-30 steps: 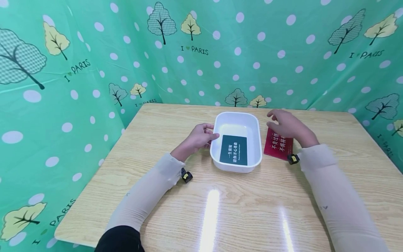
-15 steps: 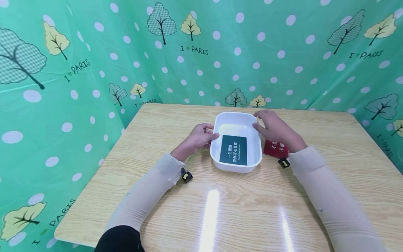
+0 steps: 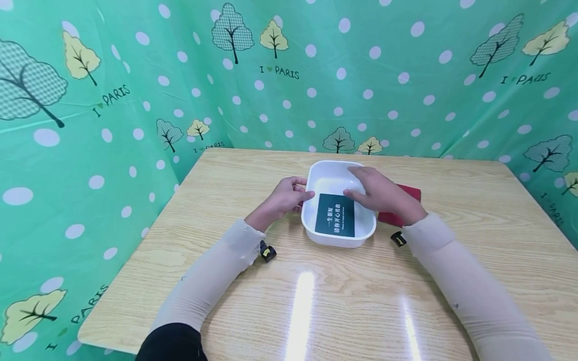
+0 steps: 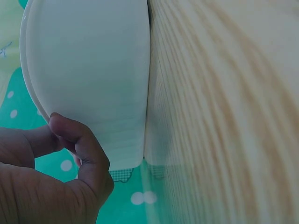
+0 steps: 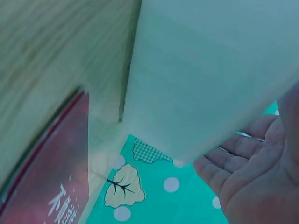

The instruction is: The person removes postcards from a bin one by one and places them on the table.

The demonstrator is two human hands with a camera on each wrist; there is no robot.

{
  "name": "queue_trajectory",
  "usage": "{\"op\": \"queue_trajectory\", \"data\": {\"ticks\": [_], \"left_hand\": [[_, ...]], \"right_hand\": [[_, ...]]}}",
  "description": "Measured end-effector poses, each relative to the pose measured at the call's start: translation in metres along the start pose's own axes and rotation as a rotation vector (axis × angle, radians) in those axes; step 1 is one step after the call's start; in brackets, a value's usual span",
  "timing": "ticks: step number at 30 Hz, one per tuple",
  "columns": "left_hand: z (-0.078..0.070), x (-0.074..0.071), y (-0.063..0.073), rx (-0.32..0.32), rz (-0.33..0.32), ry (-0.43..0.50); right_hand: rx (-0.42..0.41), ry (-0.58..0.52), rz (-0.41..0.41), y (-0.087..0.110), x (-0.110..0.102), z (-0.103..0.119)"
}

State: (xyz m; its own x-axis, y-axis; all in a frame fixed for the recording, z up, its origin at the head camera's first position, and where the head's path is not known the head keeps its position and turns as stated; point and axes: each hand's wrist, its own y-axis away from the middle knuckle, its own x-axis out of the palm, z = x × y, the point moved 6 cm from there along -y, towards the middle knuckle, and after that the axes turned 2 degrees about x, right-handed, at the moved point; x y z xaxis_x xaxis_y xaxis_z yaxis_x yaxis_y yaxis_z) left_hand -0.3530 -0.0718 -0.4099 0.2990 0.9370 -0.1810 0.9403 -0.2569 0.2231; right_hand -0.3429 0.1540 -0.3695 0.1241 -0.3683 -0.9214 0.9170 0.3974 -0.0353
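Left hand (image 3: 289, 194) pinches white tray (image 3: 326, 173) at 9 o'clock, presumably steadying it; right hand (image 3: 378, 189), wide, hovers at 2 o'clock.

Left grip (image 3: 287, 195) on white tub (image 3: 335, 241), green booklet (image 3: 334, 215) inside

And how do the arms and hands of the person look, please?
The left sleeve and right sleeve are whitish, each with a small mark; black fabric adjoins the left one. Each wrist has a small black-and-yellow device. The left hand and right hand wear no gloves.
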Motion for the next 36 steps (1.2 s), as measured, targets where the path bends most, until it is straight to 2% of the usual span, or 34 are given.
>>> {"op": "queue_trajectory", "data": {"ticks": [11, 22, 36], "left_hand": [[0.003, 0.000, -0.002, -0.004, -0.010, -0.006], [0.002, 0.000, -0.001, -0.001, -0.010, -0.008], [0.002, -0.001, 0.000, -0.007, -0.014, -0.013]], "right_hand": [[-0.027, 0.005, 0.080, 0.000, 0.015, 0.009], [-0.001, 0.070, 0.153, 0.001, 0.022, 0.013], [0.071, 0.111, 0.177, 0.003, 0.028, 0.008]]}}
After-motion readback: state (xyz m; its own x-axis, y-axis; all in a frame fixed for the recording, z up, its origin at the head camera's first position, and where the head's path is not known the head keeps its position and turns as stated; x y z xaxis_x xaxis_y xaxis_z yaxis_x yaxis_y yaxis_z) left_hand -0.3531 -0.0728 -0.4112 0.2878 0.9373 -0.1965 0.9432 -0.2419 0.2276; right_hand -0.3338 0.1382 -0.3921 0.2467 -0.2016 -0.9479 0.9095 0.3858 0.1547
